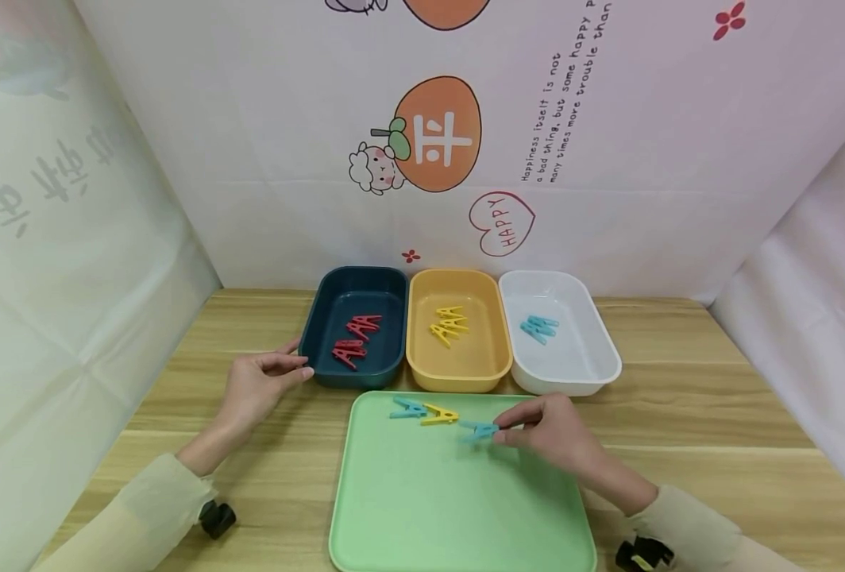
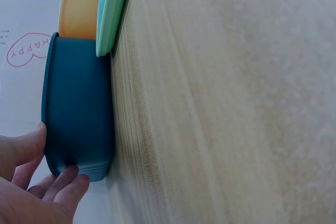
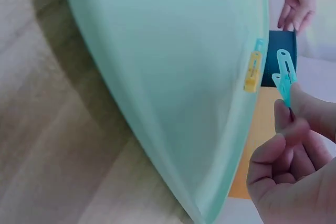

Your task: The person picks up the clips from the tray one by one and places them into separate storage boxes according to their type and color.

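Note:
My right hand (image 1: 554,433) pinches a light blue clothespin (image 3: 286,74) between thumb and fingertips, over the upper part of the green tray (image 1: 458,500). To its left on the tray lie a yellow clothespin (image 1: 440,415) and another light blue clothespin (image 1: 408,408), side by side near the far rim. My left hand (image 1: 261,389) holds the near left corner of the dark blue bin (image 2: 79,98), thumb at the rim and fingers against the side wall. Several red clothespins (image 1: 349,350) lie in that bin.
Beside the dark blue bin stand a yellow bin (image 1: 458,383) with yellow clothespins (image 1: 451,312) and a white bin (image 1: 565,384) with light blue clothespins (image 1: 537,328). All three line up behind the tray on the wooden table (image 1: 715,429), before a printed cloth (image 1: 287,159).

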Tool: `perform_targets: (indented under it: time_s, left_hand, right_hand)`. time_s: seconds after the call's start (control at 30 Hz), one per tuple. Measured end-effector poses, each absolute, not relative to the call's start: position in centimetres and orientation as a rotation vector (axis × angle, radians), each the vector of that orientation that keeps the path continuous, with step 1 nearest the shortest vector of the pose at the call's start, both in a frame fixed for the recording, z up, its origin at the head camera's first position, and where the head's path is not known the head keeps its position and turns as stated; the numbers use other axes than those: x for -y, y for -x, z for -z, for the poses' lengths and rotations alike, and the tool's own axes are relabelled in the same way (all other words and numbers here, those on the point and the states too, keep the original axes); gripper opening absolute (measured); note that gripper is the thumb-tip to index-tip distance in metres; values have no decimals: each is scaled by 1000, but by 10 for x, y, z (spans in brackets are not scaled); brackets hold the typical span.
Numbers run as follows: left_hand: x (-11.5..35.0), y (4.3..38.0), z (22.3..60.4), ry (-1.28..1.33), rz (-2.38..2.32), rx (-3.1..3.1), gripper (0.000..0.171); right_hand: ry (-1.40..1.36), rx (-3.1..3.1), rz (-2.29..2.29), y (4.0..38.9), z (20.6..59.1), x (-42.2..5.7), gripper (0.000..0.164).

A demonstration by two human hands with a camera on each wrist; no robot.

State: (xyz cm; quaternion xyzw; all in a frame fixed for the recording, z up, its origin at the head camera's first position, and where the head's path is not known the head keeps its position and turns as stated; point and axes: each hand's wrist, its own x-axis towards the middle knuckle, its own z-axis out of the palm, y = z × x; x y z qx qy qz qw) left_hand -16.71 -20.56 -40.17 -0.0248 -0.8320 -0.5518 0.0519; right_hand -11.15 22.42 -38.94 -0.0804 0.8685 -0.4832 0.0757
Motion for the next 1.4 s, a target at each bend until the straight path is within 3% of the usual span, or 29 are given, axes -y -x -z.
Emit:
perform_targets:
  time_s: [0.57,0.97,1.4]
  left_hand:
    - [207,167,402,63,1675,2541,28]
    - [206,168,401,76,1675,2540,29]
    - [206,168,402,74,1646,2538,27]
  right_hand:
    - [102,-2632,1519,127,352,-252,23]
    - [-7,-2714,1466,159,324,-293,38]
    - [-85,-2762,1363,199,318,-319,47]
